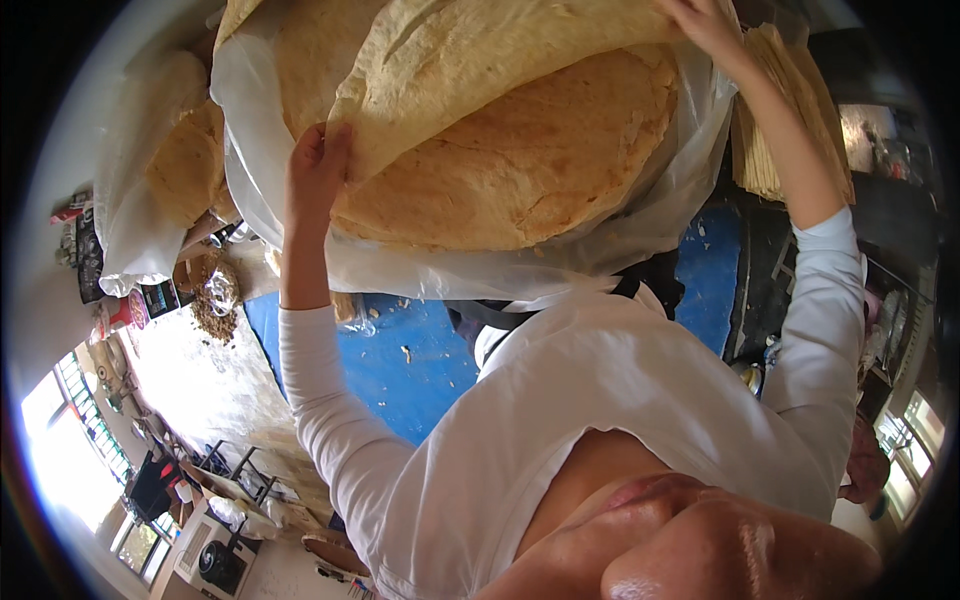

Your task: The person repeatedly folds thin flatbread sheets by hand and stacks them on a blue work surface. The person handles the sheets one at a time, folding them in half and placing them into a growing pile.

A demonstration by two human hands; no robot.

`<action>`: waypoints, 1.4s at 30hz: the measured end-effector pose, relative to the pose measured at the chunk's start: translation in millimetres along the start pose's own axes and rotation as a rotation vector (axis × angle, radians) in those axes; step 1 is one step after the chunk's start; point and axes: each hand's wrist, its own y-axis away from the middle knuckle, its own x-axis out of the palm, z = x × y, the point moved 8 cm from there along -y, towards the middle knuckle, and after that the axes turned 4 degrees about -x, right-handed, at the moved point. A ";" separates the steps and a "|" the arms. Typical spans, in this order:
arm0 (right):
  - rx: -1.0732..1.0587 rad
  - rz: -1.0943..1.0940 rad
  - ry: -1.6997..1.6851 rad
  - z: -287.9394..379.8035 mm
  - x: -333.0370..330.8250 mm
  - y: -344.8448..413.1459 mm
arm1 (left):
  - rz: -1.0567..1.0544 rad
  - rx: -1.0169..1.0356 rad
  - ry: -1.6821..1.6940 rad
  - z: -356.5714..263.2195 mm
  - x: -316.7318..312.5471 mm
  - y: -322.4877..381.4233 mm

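My left hand (319,161) pinches the near left edge of a large, thin flatbread (480,67), thumb uppermost. At the top right, my right hand (705,30) grips the far side of the same sheet, partly cut off by the frame. Between the hands the bread is lifted and slants, its near edge curling. Beneath it lies another browned round flatbread (510,165), on what looks like a stack. Translucent plastic sheeting (480,270) surrounds these breads and hangs toward my waist.
More flatbread (187,165) lies in a plastic bag at left. A stack of thin folded sheets (780,112) stands at right. Crumbs dot the blue floor covering (397,360). A clear bag of brown bits (217,296) sits at left, and another person's head (866,461) shows at far right.
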 end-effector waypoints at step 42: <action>-0.548 0.310 -0.045 178.7 250.1 160.0 | 1.131 -0.196 -0.663 -50.8 143.1 -71.5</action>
